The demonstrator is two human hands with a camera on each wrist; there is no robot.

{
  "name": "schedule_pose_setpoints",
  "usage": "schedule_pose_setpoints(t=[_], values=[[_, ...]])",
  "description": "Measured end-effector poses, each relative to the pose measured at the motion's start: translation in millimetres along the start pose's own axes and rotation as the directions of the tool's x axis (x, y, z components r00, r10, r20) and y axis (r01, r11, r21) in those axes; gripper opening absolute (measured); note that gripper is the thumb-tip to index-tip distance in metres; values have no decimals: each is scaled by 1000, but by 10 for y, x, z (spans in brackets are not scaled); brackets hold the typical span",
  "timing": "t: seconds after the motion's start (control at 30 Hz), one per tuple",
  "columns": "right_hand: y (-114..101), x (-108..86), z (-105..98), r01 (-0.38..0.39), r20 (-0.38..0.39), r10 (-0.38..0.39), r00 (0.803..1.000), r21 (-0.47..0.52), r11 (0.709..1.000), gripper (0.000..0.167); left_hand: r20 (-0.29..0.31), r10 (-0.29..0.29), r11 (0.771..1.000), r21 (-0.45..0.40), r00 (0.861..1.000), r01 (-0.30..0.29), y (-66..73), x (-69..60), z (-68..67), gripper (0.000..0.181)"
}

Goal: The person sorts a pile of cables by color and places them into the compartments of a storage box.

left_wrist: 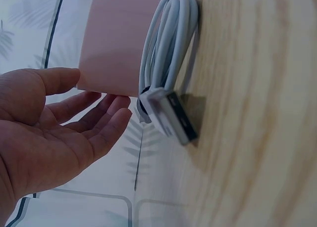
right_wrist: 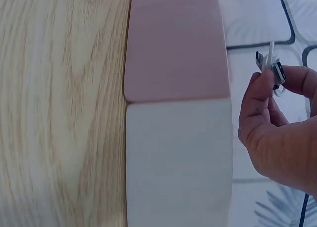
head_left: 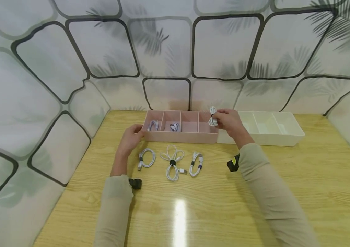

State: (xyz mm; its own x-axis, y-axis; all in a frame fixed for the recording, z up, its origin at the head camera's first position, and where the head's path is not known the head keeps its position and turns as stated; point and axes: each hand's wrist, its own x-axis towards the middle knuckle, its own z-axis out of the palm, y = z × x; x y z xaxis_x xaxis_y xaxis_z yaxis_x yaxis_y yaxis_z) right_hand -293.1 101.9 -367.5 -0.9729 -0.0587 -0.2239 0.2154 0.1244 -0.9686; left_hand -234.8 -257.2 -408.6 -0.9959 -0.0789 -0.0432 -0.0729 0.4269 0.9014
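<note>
My right hand (head_left: 229,120) pinches a bundled white USB cable (head_left: 213,116) above the rightmost compartment of the pink divided box (head_left: 181,138). In the right wrist view its metal plugs (right_wrist: 278,72) stick up past the fingertips. At the box's left end, my left hand (head_left: 130,138) touches the corner with thumb and loosely bent fingers. Two cable bundles, one pale (head_left: 153,125) and one with plugs showing (head_left: 175,127), lie in the two left compartments. On the table lie a coiled cable (head_left: 153,157), a looped cable with a black tie (head_left: 172,163) and a smaller bundle (head_left: 196,164).
A white divided box (head_left: 275,140) adjoins the pink box's right end. Both stand on a wooden table (head_left: 209,206) near its back edge, before a patterned curtain-like backdrop (head_left: 224,48). Beside each wrist is a black device, one left (head_left: 136,184), one right (head_left: 233,164).
</note>
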Motion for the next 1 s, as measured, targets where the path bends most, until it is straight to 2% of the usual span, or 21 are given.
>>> schedule_pose_setpoints(t=[0.13,0.27,0.53,0.67,1.0], values=[[30,9,-119,2,-30,-2,1000,-8,1000,50,-2,3,1000,3,1000,-3,-6,-5,0,42],[73,41,-192,10,-68,-15,998,-70,997,46,-9,2,1000,14,1000,-2,-10,-5,-6,42],[76,0,-225,1,-82,-18,996,-194,981,44,-10,2,1000,20,1000,-1,14,-14,3,41],[56,-14,-242,14,-71,-31,997,-235,972,42,-9,-10,1000,19,1000,10,24,-18,-4,41],[114,58,-258,23,-40,-36,999,-282,959,40,-16,3,1000,18,1000,-2,5,-9,12,39]])
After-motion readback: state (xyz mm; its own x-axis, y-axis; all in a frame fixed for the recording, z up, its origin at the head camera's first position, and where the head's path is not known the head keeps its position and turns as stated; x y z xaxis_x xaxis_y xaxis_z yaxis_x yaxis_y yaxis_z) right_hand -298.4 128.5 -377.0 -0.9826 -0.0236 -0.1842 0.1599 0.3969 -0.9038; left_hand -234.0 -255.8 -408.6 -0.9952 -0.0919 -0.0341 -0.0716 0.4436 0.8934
